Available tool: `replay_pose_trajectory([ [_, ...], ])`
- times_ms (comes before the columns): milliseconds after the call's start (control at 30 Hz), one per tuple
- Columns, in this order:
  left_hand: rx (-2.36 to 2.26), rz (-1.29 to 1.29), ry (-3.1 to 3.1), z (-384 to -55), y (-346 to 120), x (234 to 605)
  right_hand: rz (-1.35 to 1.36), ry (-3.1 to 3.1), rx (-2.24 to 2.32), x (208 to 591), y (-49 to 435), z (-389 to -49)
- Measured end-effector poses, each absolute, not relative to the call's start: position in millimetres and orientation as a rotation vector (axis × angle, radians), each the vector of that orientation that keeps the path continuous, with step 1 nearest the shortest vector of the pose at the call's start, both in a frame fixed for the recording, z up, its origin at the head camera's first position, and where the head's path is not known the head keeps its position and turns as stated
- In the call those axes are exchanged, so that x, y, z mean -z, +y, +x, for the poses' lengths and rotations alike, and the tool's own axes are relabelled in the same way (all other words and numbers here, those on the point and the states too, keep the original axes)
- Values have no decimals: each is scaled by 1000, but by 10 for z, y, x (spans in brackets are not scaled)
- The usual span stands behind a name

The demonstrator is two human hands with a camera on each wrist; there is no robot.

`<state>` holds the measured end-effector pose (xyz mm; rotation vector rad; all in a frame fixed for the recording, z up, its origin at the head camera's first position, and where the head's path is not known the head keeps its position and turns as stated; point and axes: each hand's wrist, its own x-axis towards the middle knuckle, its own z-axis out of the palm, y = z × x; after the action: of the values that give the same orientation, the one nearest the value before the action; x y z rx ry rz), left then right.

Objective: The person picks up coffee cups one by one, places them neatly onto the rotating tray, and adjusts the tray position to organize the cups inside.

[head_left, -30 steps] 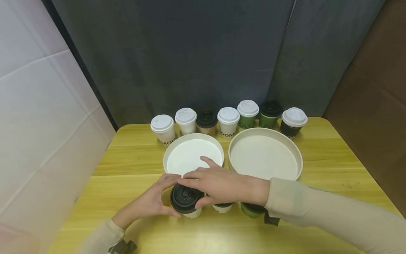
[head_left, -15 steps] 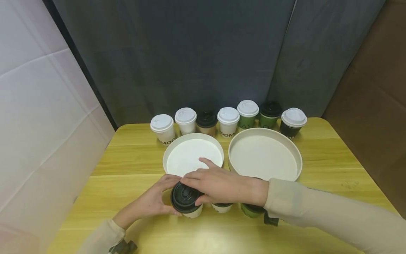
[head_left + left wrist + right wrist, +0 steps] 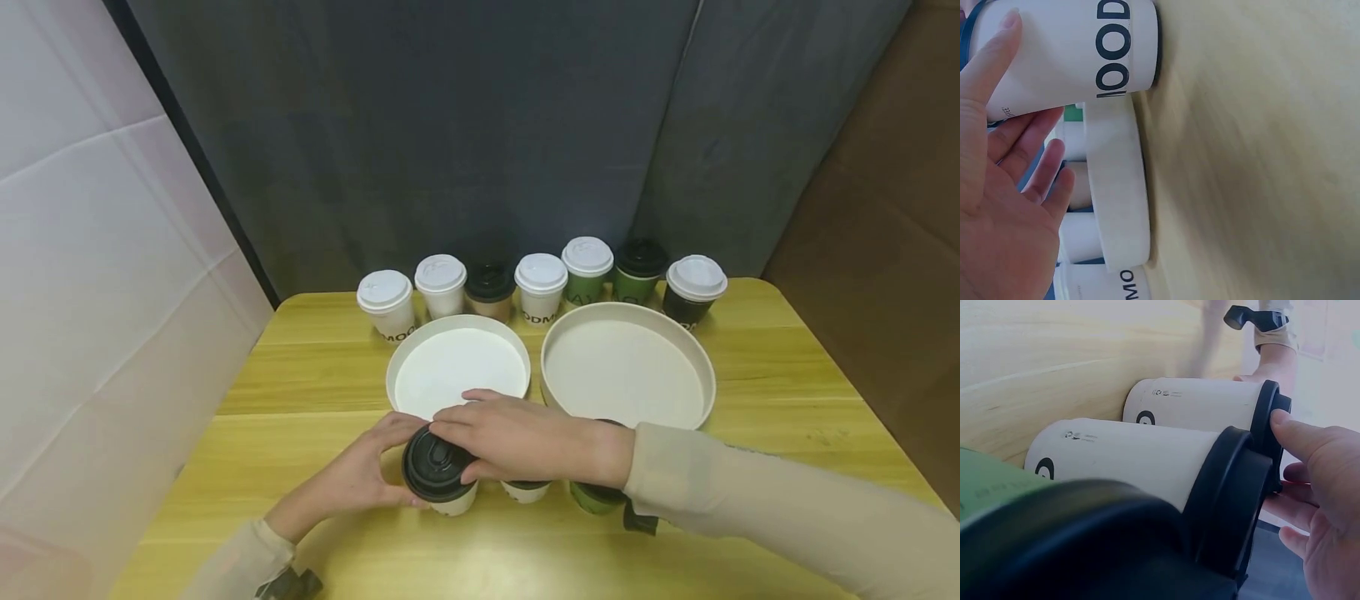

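Note:
At the near middle of the table stands a white paper coffee cup (image 3: 1060, 56) with a black lid (image 3: 433, 467). My left hand (image 3: 358, 477) grips its side, thumb on the near face and index finger reaching round the back. From the right, my right hand (image 3: 517, 437) holds the lid's edge, with the thumb on the near rim and the fingers over the far part. Just right of it, partly under my right hand, is a second white cup (image 3: 1129, 456), also black-lidded. A green cup (image 3: 592, 502) with a black lid stands beyond that, under my wrist.
Two round shallow trays, a white one (image 3: 397, 379) and a cream one (image 3: 626, 367), lie behind the hands. Along the table's back edge runs a row of several lidded cups, including a white cup (image 3: 386, 312) and a black cup (image 3: 690, 296). A dark curtain (image 3: 420, 142) hangs behind.
My right index finger has lowered and drawn in toward the other fingers over the lid. The lid has shifted very slightly; the left hand stays in place on the cup.

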<state>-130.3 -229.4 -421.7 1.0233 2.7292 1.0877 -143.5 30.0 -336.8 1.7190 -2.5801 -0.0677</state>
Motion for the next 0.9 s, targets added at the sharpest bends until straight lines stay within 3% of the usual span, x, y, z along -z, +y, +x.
replay_pose_trajectory([
  [900,-975,1091,2801,-1575,-2317,3487,1651,-2546,-213,2833,411,-1627],
])
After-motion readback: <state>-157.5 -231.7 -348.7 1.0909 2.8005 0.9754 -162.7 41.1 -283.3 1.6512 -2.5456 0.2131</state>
